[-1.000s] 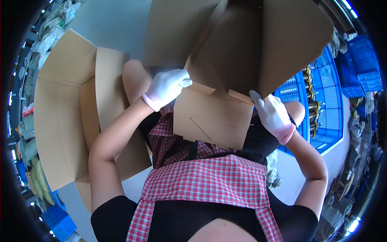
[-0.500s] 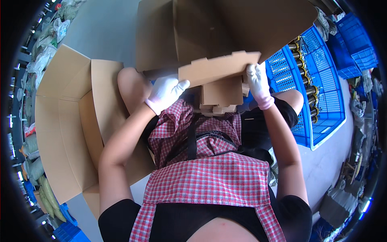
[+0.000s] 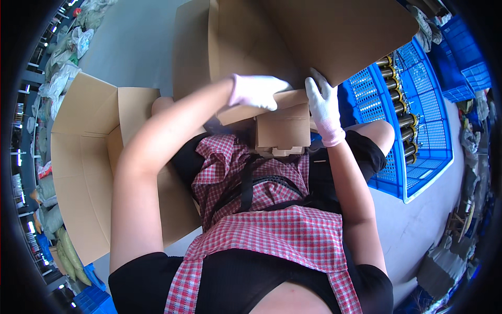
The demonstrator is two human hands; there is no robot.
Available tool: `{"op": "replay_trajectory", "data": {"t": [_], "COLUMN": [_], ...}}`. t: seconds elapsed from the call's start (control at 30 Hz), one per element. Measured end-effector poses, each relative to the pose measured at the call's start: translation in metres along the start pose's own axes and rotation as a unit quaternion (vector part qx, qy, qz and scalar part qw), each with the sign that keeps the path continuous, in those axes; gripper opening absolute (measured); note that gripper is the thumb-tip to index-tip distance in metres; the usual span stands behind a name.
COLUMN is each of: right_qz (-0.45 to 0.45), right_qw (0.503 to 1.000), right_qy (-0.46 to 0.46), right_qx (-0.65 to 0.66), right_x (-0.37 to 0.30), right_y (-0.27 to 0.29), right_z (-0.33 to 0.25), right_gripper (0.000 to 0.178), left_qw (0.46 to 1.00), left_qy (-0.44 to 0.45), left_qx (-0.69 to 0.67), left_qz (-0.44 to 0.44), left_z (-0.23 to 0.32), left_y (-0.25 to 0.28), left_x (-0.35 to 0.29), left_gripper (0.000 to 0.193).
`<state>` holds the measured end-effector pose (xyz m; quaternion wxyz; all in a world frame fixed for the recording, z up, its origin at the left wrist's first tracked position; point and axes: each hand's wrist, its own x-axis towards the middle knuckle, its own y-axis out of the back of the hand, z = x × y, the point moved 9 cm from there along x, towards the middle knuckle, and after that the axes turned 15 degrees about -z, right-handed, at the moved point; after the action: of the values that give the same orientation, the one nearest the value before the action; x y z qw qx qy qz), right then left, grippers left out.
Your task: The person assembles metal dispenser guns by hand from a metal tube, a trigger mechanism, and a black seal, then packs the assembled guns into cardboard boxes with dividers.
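In white gloves, my two hands work on a slim folded cardboard piece [image 3: 238,114] at the mouth of a big brown carton. My left hand [image 3: 261,91] reaches across its top, fingers bent over the edge and a little blurred. At the piece's right end, my right hand [image 3: 324,104] holds it with upward-pointing fingers and the thumb side against the cardboard. Below the piece, close to my lap, stands a small brown cardboard box [image 3: 283,128]. Part of the folded piece is hidden behind my left hand.
The large open carton [image 3: 251,42] rises in front of me. Another open carton [image 3: 83,172] stands at my left. On the right, a blue plastic crate [image 3: 405,191] holds several dark cylindrical parts with yellowish ends [image 3: 400,108]. More blue crates [image 3: 463,47] are behind it.
My left hand has moved right, from the cardboard piece's left end to over its top. The piece has tilted and come lower. My right hand stays near its right end.
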<state>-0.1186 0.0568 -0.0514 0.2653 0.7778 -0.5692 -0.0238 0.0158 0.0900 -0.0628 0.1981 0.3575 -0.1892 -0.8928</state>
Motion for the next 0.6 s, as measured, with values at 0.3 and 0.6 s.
{"op": "replay_trajectory", "data": {"t": [0.3,0.6], "right_qz": [0.019,-0.103], "right_qw": [0.990,0.993], "right_qy": [0.029,-0.058], "right_qx": [-0.139,0.031], "right_x": [-0.018,-0.001], "right_y": [0.012,-0.010], "right_z": [-0.008,0.020], "right_gripper": [0.041,0.044], "left_qw": [0.976,0.929], "left_qy": [0.167,0.188], "left_qx": [-0.112,-0.309], "left_qz": [0.077,-0.074], "left_z": [-0.042,-0.034], "left_y": [-0.031,-0.080], "left_x": [-0.040,-0.033], "left_gripper": [0.033,0.023]}}
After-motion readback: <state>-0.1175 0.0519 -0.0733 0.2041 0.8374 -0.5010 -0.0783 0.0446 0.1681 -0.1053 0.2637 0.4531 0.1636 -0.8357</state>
